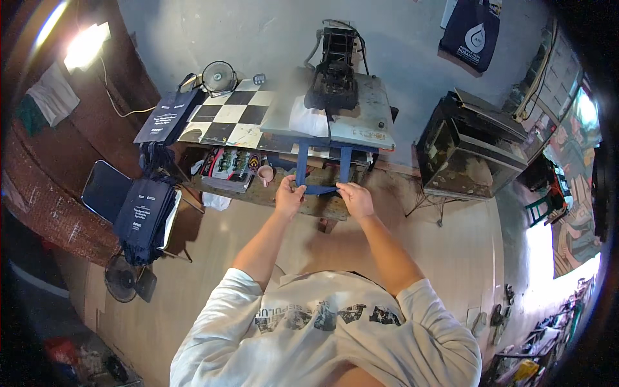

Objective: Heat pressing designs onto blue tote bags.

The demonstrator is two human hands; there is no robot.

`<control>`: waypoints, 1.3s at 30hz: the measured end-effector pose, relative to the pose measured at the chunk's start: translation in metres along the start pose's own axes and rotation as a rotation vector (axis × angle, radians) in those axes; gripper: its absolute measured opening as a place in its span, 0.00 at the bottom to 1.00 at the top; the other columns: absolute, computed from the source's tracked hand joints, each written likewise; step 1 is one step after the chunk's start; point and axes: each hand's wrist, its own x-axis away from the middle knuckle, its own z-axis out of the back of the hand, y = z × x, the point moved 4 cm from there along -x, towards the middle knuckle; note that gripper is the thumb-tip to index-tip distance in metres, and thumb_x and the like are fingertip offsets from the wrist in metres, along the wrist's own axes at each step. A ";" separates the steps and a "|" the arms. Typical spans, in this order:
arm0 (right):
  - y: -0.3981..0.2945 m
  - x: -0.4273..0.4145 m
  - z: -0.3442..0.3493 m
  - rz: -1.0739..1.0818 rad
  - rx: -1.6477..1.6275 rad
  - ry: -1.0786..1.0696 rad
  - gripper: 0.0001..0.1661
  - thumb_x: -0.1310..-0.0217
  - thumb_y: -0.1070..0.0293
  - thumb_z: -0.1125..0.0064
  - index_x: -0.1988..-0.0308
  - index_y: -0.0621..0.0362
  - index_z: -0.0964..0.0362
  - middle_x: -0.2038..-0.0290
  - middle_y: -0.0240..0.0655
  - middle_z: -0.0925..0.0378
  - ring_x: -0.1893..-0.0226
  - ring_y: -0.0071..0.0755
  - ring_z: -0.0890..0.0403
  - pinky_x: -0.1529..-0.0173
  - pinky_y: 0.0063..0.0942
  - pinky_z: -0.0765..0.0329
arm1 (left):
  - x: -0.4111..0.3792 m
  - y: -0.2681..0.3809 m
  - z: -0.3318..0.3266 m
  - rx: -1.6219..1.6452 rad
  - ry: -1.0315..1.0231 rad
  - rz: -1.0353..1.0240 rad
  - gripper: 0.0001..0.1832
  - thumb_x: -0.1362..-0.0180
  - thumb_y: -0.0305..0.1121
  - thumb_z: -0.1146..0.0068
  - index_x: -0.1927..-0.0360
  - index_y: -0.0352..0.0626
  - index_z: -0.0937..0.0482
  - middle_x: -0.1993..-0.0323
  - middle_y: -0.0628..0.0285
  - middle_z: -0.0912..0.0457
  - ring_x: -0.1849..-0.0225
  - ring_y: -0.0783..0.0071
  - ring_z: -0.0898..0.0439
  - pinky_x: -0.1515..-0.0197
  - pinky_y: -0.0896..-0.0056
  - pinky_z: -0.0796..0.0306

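Observation:
My left hand [290, 196] and my right hand [356, 199] each pinch one end of the loop of a dark blue fabric bag's handle [321, 189]. Its two straps run up to the bag's edge [321, 141] at the front of a heat press [362, 116]. Most of the bag is hidden between the plates of the press. A white sheet [309, 117] hangs over the press's left part, beside its dark upper mechanism [333, 82].
Printed navy bags [167, 116] lie on the checkered tabletop [229, 113] near a small fan [219, 77]. More are stacked on a chair [145, 210] at left. A mug [265, 174] stands on the lower wooden shelf [271, 196]. A glass-sided cabinet [474, 155] is at right.

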 end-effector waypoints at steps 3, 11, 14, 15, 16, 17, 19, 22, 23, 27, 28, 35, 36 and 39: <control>-0.007 -0.004 0.005 -0.010 0.113 -0.091 0.10 0.51 0.70 0.39 0.64 0.55 0.22 0.66 0.37 0.23 0.69 0.41 0.22 0.64 0.31 0.25 | -0.002 -0.006 0.001 -0.083 0.038 0.001 0.19 0.45 0.24 0.45 0.51 0.43 0.36 0.81 0.68 0.30 0.83 0.82 0.30 0.82 0.79 0.37; -0.019 -0.015 0.015 0.199 0.215 -0.049 0.03 0.53 0.67 0.41 0.72 0.50 0.24 0.70 0.28 0.28 0.64 0.35 0.26 0.61 0.35 0.28 | 0.010 0.003 -0.009 0.051 0.076 0.109 0.19 0.43 0.36 0.45 0.51 0.44 0.36 0.76 0.63 0.25 0.80 0.75 0.26 0.80 0.75 0.32; -0.022 -0.019 0.016 0.253 0.275 -0.073 0.03 0.54 0.68 0.42 0.72 0.51 0.24 0.70 0.27 0.28 0.64 0.33 0.26 0.63 0.34 0.30 | 0.029 -0.004 -0.027 0.308 -0.033 0.465 0.25 0.42 0.52 0.51 0.50 0.44 0.35 0.70 0.60 0.22 0.76 0.70 0.22 0.77 0.70 0.29; -0.023 -0.020 0.015 0.255 0.274 -0.072 0.03 0.54 0.68 0.42 0.72 0.51 0.24 0.70 0.27 0.28 0.64 0.33 0.26 0.63 0.34 0.30 | 0.038 -0.008 -0.037 0.384 -0.146 0.628 0.31 0.43 0.61 0.56 0.50 0.43 0.34 0.68 0.59 0.21 0.75 0.68 0.21 0.75 0.68 0.28; -0.026 -0.020 0.014 0.270 0.297 -0.066 0.04 0.54 0.68 0.42 0.72 0.51 0.24 0.69 0.27 0.27 0.65 0.33 0.26 0.63 0.33 0.31 | 0.043 -0.008 -0.043 0.384 -0.146 0.626 0.31 0.43 0.61 0.56 0.50 0.43 0.34 0.68 0.59 0.21 0.75 0.68 0.21 0.75 0.68 0.28; -0.028 -0.020 0.013 0.284 0.320 -0.060 0.04 0.54 0.68 0.42 0.71 0.50 0.24 0.69 0.26 0.27 0.65 0.33 0.26 0.64 0.32 0.32 | 0.051 -0.008 -0.053 0.367 -0.256 0.672 0.34 0.44 0.64 0.59 0.50 0.42 0.32 0.67 0.60 0.20 0.74 0.69 0.21 0.74 0.69 0.27; -0.031 -0.018 0.014 0.297 0.301 -0.042 0.05 0.53 0.68 0.43 0.71 0.51 0.24 0.69 0.26 0.27 0.65 0.33 0.26 0.63 0.32 0.32 | 0.059 -0.003 -0.069 0.349 -0.368 0.715 0.38 0.45 0.68 0.63 0.51 0.41 0.30 0.66 0.61 0.20 0.73 0.70 0.21 0.72 0.70 0.27; -0.038 -0.018 0.019 0.305 0.256 -0.037 0.07 0.52 0.69 0.44 0.68 0.51 0.24 0.66 0.28 0.27 0.65 0.34 0.26 0.62 0.33 0.31 | 0.046 0.002 -0.075 0.318 -0.243 0.534 0.27 0.38 0.58 0.62 0.60 0.44 0.25 0.68 0.65 0.20 0.77 0.75 0.25 0.73 0.75 0.30; -0.040 -0.018 0.019 0.299 0.228 -0.048 0.08 0.51 0.70 0.45 0.67 0.52 0.23 0.64 0.29 0.26 0.65 0.36 0.26 0.60 0.34 0.30 | 0.039 -0.005 -0.073 0.319 -0.242 0.532 0.27 0.38 0.58 0.62 0.60 0.44 0.25 0.68 0.65 0.20 0.77 0.75 0.25 0.73 0.75 0.30; -0.034 -0.014 0.017 0.224 0.103 0.040 0.12 0.47 0.70 0.47 0.60 0.53 0.24 0.57 0.32 0.26 0.63 0.34 0.25 0.58 0.32 0.28 | 0.034 -0.007 -0.074 0.337 -0.213 0.436 0.12 0.36 0.39 0.54 0.67 0.43 0.25 0.73 0.67 0.21 0.78 0.77 0.27 0.77 0.79 0.32; -0.025 -0.012 0.017 -0.029 -0.152 0.134 0.13 0.45 0.69 0.48 0.58 0.54 0.25 0.55 0.33 0.27 0.63 0.32 0.25 0.58 0.30 0.28 | 0.035 -0.007 -0.073 0.318 -0.217 0.438 0.12 0.37 0.39 0.54 0.67 0.43 0.25 0.73 0.67 0.21 0.79 0.78 0.27 0.77 0.78 0.32; 0.013 0.004 -0.008 -0.944 -0.761 -0.127 0.17 0.35 0.58 0.52 0.53 0.57 0.31 0.64 0.30 0.25 0.67 0.22 0.25 0.66 0.20 0.29 | 0.036 -0.012 -0.071 0.296 -0.240 0.452 0.13 0.37 0.40 0.53 0.68 0.42 0.24 0.74 0.66 0.21 0.77 0.78 0.26 0.76 0.77 0.31; 0.013 0.003 -0.012 -0.923 -0.955 -0.131 0.14 0.35 0.59 0.52 0.56 0.56 0.31 0.66 0.29 0.25 0.67 0.22 0.25 0.66 0.21 0.29 | 0.036 -0.011 -0.073 0.296 -0.242 0.453 0.13 0.37 0.40 0.53 0.68 0.42 0.24 0.74 0.66 0.21 0.77 0.78 0.26 0.76 0.77 0.31; 0.016 0.000 -0.016 -0.890 -1.174 -0.164 0.11 0.35 0.59 0.53 0.60 0.53 0.30 0.68 0.27 0.25 0.68 0.22 0.24 0.67 0.21 0.29 | 0.035 -0.011 -0.075 0.284 -0.243 0.455 0.13 0.37 0.39 0.53 0.69 0.42 0.24 0.74 0.66 0.21 0.77 0.78 0.26 0.75 0.77 0.31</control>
